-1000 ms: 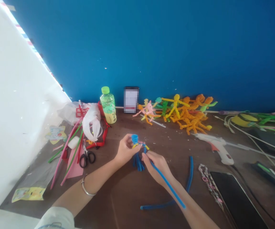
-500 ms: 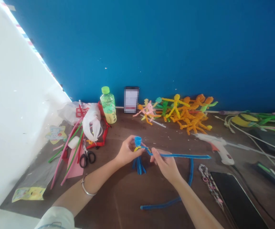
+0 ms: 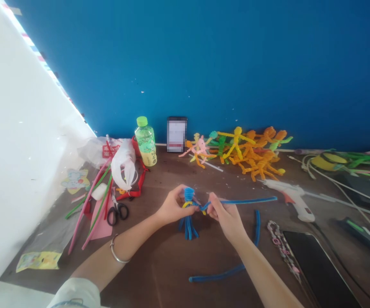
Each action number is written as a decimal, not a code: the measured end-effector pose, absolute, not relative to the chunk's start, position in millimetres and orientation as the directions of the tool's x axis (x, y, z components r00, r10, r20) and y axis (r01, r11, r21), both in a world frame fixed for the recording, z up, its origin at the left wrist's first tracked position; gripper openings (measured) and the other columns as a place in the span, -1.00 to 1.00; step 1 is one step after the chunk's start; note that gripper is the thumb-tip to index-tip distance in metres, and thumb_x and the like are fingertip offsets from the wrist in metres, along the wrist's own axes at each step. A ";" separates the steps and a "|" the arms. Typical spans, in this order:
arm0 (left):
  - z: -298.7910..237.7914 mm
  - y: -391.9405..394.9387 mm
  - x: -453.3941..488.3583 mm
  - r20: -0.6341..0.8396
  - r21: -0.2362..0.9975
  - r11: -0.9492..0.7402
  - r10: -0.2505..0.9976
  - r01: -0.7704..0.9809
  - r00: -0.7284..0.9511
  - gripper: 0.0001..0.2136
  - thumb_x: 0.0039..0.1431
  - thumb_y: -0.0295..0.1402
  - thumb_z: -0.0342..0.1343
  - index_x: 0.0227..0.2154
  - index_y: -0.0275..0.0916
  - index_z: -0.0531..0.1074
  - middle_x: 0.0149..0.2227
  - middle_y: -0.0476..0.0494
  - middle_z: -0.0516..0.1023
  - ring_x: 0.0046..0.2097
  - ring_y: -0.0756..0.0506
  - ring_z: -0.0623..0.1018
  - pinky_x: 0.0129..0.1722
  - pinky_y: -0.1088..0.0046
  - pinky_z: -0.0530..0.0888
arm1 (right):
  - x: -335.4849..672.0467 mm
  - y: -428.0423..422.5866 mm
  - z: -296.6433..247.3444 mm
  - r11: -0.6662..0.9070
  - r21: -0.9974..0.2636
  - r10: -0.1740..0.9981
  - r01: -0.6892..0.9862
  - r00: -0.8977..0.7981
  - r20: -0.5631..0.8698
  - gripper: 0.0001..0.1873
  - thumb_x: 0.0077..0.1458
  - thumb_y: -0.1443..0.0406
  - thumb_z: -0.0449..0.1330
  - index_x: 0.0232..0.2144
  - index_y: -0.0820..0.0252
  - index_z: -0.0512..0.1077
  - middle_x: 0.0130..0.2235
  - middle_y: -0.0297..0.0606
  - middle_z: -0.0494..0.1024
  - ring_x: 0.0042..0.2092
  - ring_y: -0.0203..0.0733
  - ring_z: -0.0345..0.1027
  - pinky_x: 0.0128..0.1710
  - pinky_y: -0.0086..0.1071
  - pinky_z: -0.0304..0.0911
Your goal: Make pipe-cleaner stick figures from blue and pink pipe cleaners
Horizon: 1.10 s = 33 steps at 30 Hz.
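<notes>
My left hand (image 3: 173, 206) is closed around a small blue pipe-cleaner figure (image 3: 189, 194). The figure has a coiled head, a yellow band at its neck and several blue strands hanging below. My right hand (image 3: 225, 214) pinches a long blue pipe cleaner (image 3: 252, 201) close to the figure. The pipe cleaner's near end bends beside the yellow band, and its free length points right. Another blue pipe cleaner (image 3: 217, 274) lies curved on the table, partly hidden under my right forearm.
A white glue gun (image 3: 290, 194) and a dark phone (image 3: 320, 265) lie to the right. Pipe-cleaner figures (image 3: 255, 156) are heaped at the back. Scissors (image 3: 117, 211), a plastic bag (image 3: 123, 164) and a bottle (image 3: 145, 143) are on the left, with loose pipe cleaners (image 3: 96, 201).
The figure has shifted slightly right and down in my left hand. My right hand has moved a little right, and the pipe cleaner's free end now tilts upward.
</notes>
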<state>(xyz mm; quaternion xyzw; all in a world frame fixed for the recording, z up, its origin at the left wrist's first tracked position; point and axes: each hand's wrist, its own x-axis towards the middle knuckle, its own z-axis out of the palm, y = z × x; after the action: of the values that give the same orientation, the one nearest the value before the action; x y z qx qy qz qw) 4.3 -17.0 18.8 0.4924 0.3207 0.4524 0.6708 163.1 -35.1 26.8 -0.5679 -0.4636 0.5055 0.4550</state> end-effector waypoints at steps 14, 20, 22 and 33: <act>18.4 -12.4 2.3 -0.251 0.656 0.462 0.879 -0.597 0.405 -0.61 -0.30 -0.51 0.32 -0.33 -0.31 0.33 -0.45 0.01 0.45 -0.37 0.04 0.52 -0.21 0.48 0.46 | 154.8 -33.9 15.6 -0.051 -0.993 0.996 0.102 0.074 -0.044 -0.63 -0.01 0.06 0.12 -0.63 0.23 0.29 -0.72 -0.47 0.14 -0.66 -0.43 0.00 -0.68 -0.50 -0.04; 14.2 -9.2 3.6 -0.275 0.693 0.355 0.935 -0.627 0.225 -0.58 -0.34 -0.50 0.34 -0.37 -0.29 0.28 -0.48 0.03 0.46 -0.42 0.05 0.50 -0.25 0.49 0.44 | 150.9 -41.6 18.3 0.145 -0.914 0.979 0.379 0.079 0.188 -0.74 0.00 0.13 0.13 -0.52 0.21 0.43 -0.59 -0.31 0.41 -0.59 -0.30 0.25 -0.57 -0.43 0.20; 13.4 -8.3 4.2 -0.259 0.714 0.324 0.946 -0.621 0.195 -0.58 -0.34 -0.49 0.34 -0.38 -0.28 0.27 -0.48 0.02 0.48 -0.42 0.04 0.51 -0.27 0.49 0.44 | 150.2 -42.2 16.9 0.215 -0.867 0.966 0.450 0.032 0.256 -0.78 0.00 0.17 0.13 -0.51 0.19 0.44 -0.53 -0.27 0.47 -0.52 -0.27 0.33 -0.50 -0.42 0.26; 11.5 -11.1 6.6 -0.061 0.885 0.105 0.992 -0.454 0.112 -0.63 -0.27 -0.38 0.31 -0.41 -0.25 0.22 -0.45 -0.06 0.52 -0.29 -0.13 0.55 -0.29 0.35 0.47 | 145.6 -48.2 9.5 0.389 -0.738 0.918 0.552 -0.172 0.356 -0.82 0.05 0.22 0.08 -0.45 0.18 0.43 -0.51 -0.27 0.46 -0.49 -0.28 0.33 -0.46 -0.45 0.25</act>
<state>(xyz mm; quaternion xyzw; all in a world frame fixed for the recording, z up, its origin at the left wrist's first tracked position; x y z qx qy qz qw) 6.6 -11.1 11.5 0.3692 0.3645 0.5576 0.6480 145.6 -48.2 9.5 -0.5030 -0.7306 0.2286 0.4012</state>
